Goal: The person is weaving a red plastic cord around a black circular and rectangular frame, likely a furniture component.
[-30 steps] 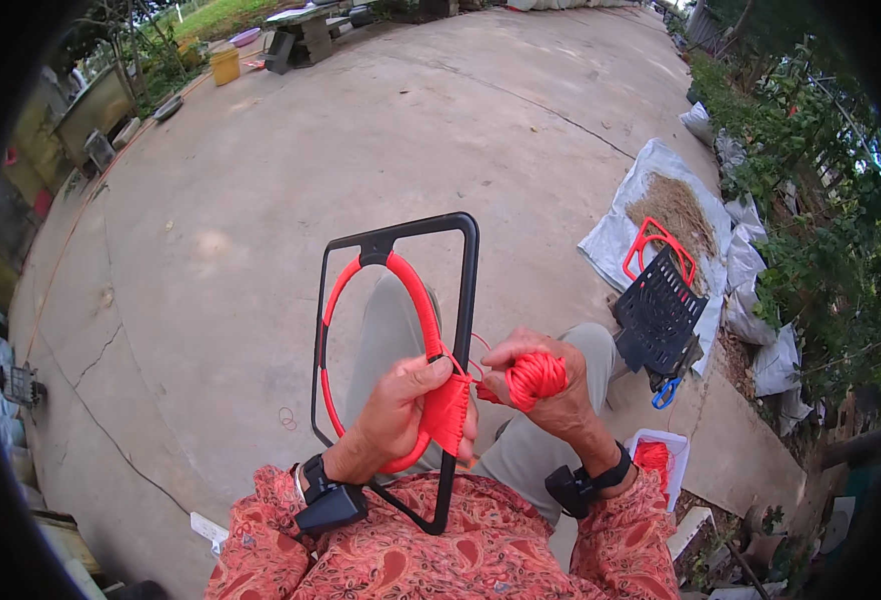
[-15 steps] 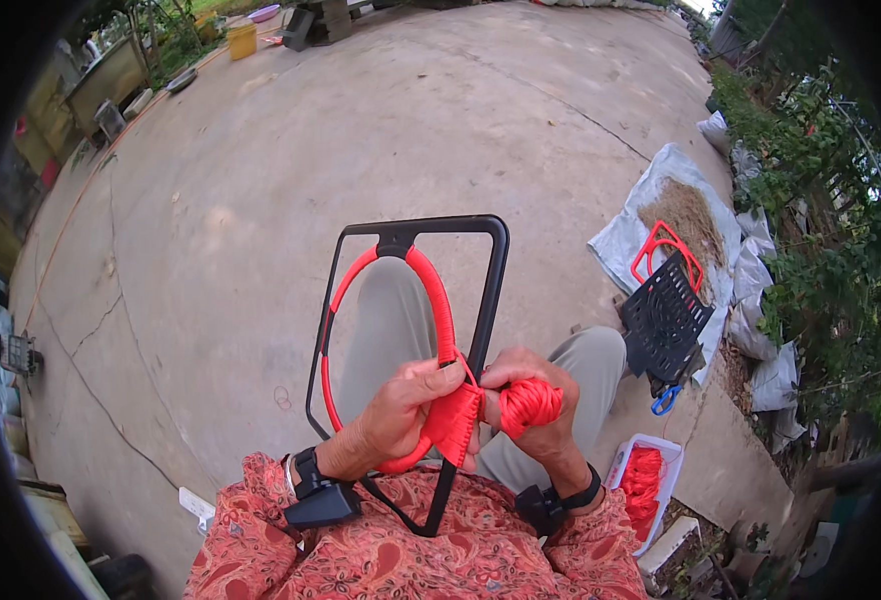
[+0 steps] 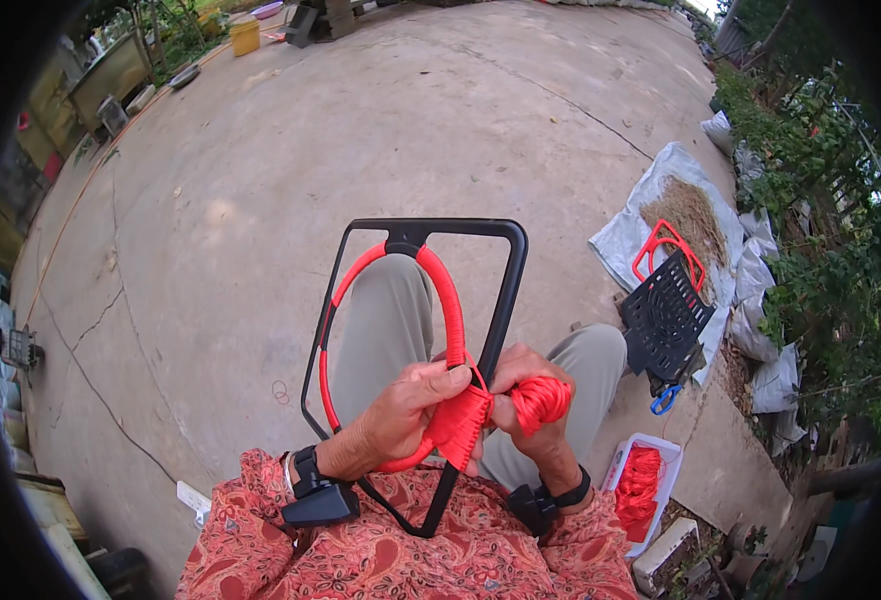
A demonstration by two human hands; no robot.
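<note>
A black rectangular frame [image 3: 508, 295] with a ring inside it stands tilted over my lap. Red cord wraps much of the ring [image 3: 448, 290], and bare black shows in places. Between the ring and the frame's right bar is a tight red woven patch [image 3: 456, 430]. My left hand [image 3: 396, 408] is closed on the ring and this patch, thumb on top. My right hand [image 3: 529, 430] is closed around a bundle of red cord [image 3: 543, 404], close against the right bar. A strand runs from the ring toward the right hand; some right fingers are hidden.
A white basket [image 3: 673, 462] of red cord [image 3: 641, 487] stands at my right. Beyond it are a black slotted panel [image 3: 666, 312], a red frame [image 3: 699, 270] and a pale sheet [image 3: 621, 220] bearing brown material. White sacks [image 3: 751, 315] line the plants. A yellow bucket [image 3: 246, 39] stands far left.
The frame has shifted slightly right, its upper part most. The right hand and its cord bundle have moved slightly right. Both hands keep their hold.
</note>
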